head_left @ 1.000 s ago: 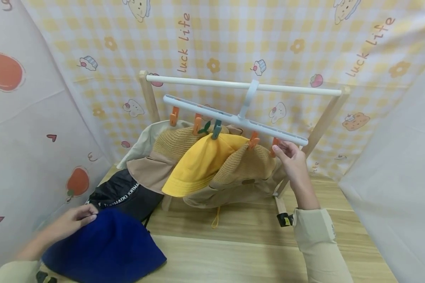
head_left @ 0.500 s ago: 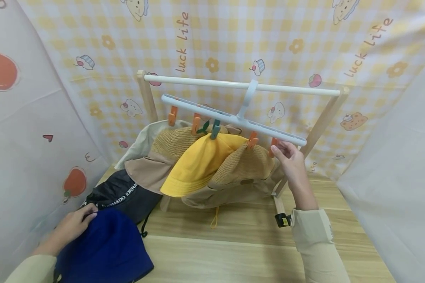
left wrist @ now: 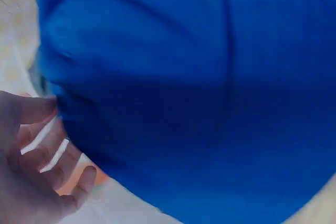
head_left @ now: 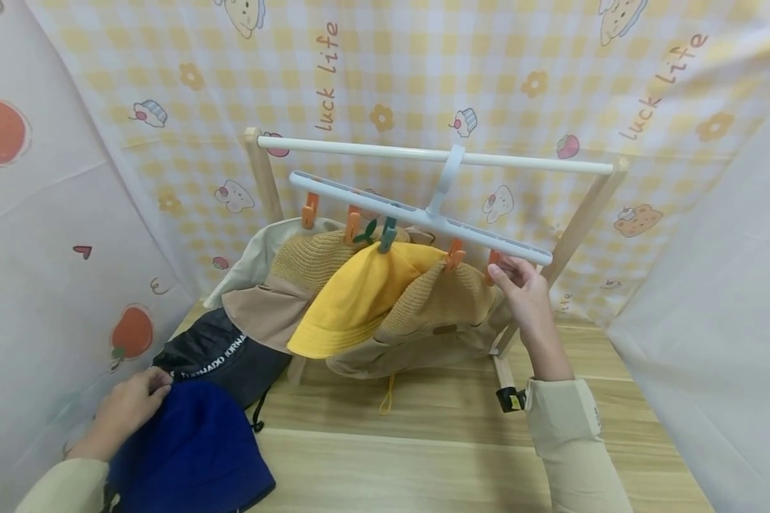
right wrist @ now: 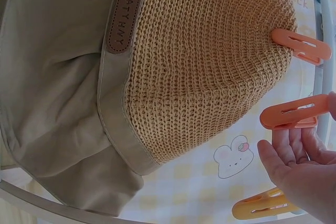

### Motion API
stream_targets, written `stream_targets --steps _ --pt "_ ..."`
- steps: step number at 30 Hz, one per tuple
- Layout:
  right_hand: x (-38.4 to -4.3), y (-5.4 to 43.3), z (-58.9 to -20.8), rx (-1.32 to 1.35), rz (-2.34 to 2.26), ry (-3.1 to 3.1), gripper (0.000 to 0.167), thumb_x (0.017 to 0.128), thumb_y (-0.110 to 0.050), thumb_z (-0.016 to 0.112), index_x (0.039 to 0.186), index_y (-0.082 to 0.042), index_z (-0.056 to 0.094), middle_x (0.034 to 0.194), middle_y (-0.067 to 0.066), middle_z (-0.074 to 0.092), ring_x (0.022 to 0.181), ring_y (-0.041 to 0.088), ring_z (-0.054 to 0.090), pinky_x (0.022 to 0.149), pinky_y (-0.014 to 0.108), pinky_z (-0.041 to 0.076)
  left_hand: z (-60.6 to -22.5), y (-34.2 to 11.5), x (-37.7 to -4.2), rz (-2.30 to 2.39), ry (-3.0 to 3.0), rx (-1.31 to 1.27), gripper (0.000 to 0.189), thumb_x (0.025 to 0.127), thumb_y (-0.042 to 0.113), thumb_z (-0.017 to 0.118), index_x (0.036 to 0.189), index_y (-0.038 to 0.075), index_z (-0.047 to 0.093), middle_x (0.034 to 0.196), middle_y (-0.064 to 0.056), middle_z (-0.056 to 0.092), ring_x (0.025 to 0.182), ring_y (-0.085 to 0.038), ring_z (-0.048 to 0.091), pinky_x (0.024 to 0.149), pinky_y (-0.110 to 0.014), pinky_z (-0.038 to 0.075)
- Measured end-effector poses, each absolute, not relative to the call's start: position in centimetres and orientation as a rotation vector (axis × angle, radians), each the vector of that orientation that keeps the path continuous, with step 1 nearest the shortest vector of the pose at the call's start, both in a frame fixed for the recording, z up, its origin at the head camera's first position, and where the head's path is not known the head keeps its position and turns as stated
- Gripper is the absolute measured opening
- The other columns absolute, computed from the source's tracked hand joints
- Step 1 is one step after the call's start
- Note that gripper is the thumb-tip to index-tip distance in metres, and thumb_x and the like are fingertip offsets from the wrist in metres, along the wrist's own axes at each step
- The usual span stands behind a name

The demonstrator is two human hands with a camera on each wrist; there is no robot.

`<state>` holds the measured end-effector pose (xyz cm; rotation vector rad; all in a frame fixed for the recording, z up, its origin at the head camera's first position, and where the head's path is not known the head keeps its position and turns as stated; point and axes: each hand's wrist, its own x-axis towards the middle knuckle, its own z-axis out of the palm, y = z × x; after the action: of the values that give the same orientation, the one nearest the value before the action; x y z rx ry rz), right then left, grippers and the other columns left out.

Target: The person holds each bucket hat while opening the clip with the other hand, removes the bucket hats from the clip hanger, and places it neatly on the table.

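Observation:
A deep blue bucket hat (head_left: 195, 449) is pinched near its top by my left hand (head_left: 127, 407), at the lower left of the head view. That hat (left wrist: 184, 77) fills most of the left wrist view, with thumb and fingers at its left edge. My right hand (head_left: 531, 303) holds the orange clothespin (head_left: 493, 260) at the right end of a pale blue clip hanger (head_left: 417, 216). In the right wrist view nothing is between the tips of this clothespin (right wrist: 291, 113). Beside it a straw-topped hat (right wrist: 210, 66) hangs from another orange clip (right wrist: 300, 44).
The hanger tilts down rightward from a white rod (head_left: 359, 147) on a wooden frame. A yellow hat (head_left: 353, 306), another straw hat (head_left: 311, 260) and a pale hat (head_left: 247, 256) hang along it. A black item with white lettering (head_left: 224, 363) lies behind the blue hat. A yellow clip (right wrist: 260, 205) shows low.
The blue hat's brim has drawn in and spreads less to either side, and the left sleeve shows more. My right hand keeps its place at the orange clothespin.

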<state>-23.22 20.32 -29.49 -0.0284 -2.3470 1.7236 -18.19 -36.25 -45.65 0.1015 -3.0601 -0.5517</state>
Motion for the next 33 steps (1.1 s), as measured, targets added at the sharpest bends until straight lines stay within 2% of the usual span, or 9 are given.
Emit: stream_targets --steps 2,6,9,13,18,23,27,33 --pt "-23.2 20.3 -29.5 -0.024 1.720 -2.351 0.052 0.095 -0.025 0.053 0.137 0.002 0.040 0.135 0.017 0.047 0.105 0.003 0.046 0.094 0.018 0.037 -44.9 -35.1 -18.1 -0.603 -2.973 0.033 0.012 0.086 0.011 0.062 0.092 0.001 0.061 0.088 -0.019 0.064 0.076 -0.031 0.060 0.064 -0.046 0.045" --pt "-23.2 20.2 -29.5 -0.016 1.722 -2.352 0.053 0.095 -0.026 0.053 0.137 0.003 0.039 0.136 0.017 0.046 0.114 0.013 0.046 0.103 0.028 0.036 -42.4 -31.0 -17.9 -0.801 -2.834 -0.175 0.011 0.089 0.020 0.062 0.094 0.010 0.064 0.089 -0.006 0.067 0.075 -0.007 0.060 0.063 -0.030 0.047" --pt "-23.2 20.2 -29.5 -0.018 1.721 -2.351 0.053 0.095 -0.025 0.053 0.137 0.003 0.039 0.137 0.018 0.046 0.118 0.018 0.045 0.105 0.032 0.035 -40.1 -27.1 -17.5 -0.932 -2.768 -0.366 0.007 0.091 0.024 0.061 0.095 0.019 0.064 0.091 0.002 0.068 0.077 0.004 0.059 0.064 -0.023 0.049" --pt "-23.1 20.2 -29.5 -0.035 1.725 -2.350 0.053 0.095 -0.025 0.053 0.137 0.003 0.039 0.137 0.017 0.046 0.120 0.019 0.044 0.105 0.032 0.035 -37.6 -21.7 -17.5 -0.969 -2.616 -0.672 0.005 0.089 0.014 0.063 0.091 0.018 0.065 0.086 0.007 0.067 0.076 0.000 0.061 0.066 -0.023 0.052" --pt "-23.1 20.1 -29.5 -0.036 1.720 -2.358 0.053 0.095 -0.025 0.053 0.138 0.002 0.039 0.137 0.017 0.046 0.118 0.018 0.045 0.105 0.032 0.035 -35.5 -16.2 -17.7 -0.993 -2.526 -0.883 0.013 0.089 0.009 0.062 0.102 0.008 0.062 0.098 -0.001 0.065 0.089 -0.014 0.063 0.073 -0.029 0.054" --pt "-23.0 20.1 -29.5 -0.031 1.715 -2.361 0.054 0.095 -0.026 0.053 0.138 0.003 0.038 0.138 0.017 0.045 0.120 0.019 0.044 0.105 0.032 0.035 -34.3 -11.8 -18.7 -1.027 -2.482 -0.952 0.029 0.090 0.012 0.060 0.118 0.005 0.057 0.115 -0.008 0.061 0.106 -0.023 0.058 0.087 -0.037 0.050" --pt "-23.0 20.1 -29.5 -0.030 1.719 -2.359 0.054 0.095 -0.027 0.053 0.138 0.003 0.038 0.138 0.017 0.045 0.121 0.021 0.044 0.105 0.032 0.035 -33.7 -9.0 -19.8 -1.021 -2.453 -0.953 0.035 0.091 0.013 0.059 0.124 0.006 0.053 0.122 -0.008 0.057 0.113 -0.023 0.054 0.094 -0.040 0.046" --pt "-22.8 20.1 -29.4 -0.025 1.710 -2.355 0.054 0.095 -0.026 0.052 0.138 0.003 0.037 0.139 0.018 0.044 0.125 0.025 0.043 0.107 0.036 0.034 -33.0 -5.6 -21.3 -1.005 -2.487 -0.897 0.042 0.093 0.017 0.057 0.133 0.006 0.046 0.130 -0.009 0.052 0.121 -0.021 0.048 0.100 -0.038 0.042"
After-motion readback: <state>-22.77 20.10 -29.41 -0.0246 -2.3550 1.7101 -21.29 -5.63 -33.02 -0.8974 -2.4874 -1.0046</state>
